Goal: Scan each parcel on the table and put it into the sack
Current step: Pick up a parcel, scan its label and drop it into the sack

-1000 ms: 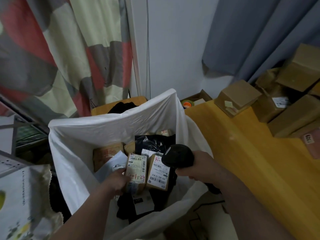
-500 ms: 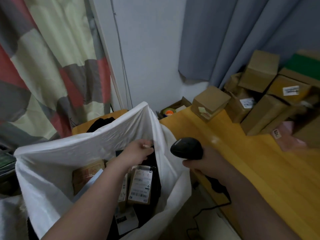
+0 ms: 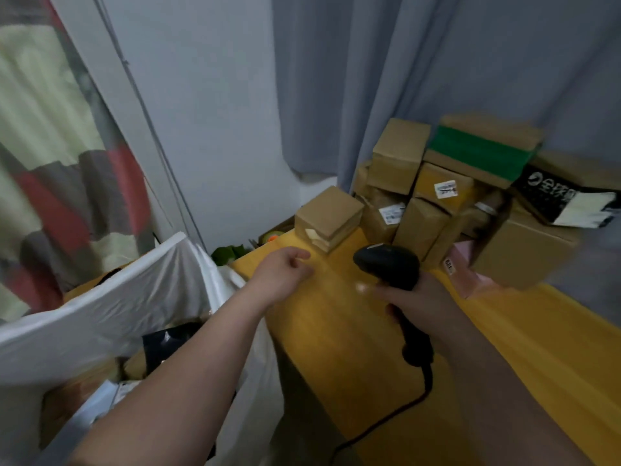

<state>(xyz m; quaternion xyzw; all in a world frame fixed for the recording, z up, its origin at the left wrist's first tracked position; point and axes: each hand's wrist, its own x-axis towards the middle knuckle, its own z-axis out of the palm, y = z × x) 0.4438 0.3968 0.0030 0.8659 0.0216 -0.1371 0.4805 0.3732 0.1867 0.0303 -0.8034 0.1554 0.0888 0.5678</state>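
Note:
My left hand (image 3: 284, 272) hovers over the left end of the yellow table (image 3: 353, 331) with loosely curled fingers and nothing in it. It is a short way from a small brown box (image 3: 331, 215) at the table's back corner. My right hand (image 3: 420, 301) grips a black corded barcode scanner (image 3: 389, 267) above the table. A heap of cardboard parcels (image 3: 437, 196) is stacked at the back right. The white sack (image 3: 141, 290) stands open at the lower left, with parcels (image 3: 168, 344) partly visible inside.
A grey curtain (image 3: 437, 79) hangs behind the parcels, and a patterned curtain (image 3: 50, 163) on the left. A black and white package (image 3: 564, 201) lies on the heap, beside a box with green tape (image 3: 480, 156). The scanner's cable (image 3: 386, 422) trails over the table's front.
My left hand has let go of the parcel in the sack, come out and moved right over the table. The view has swung right toward the heap of parcels.

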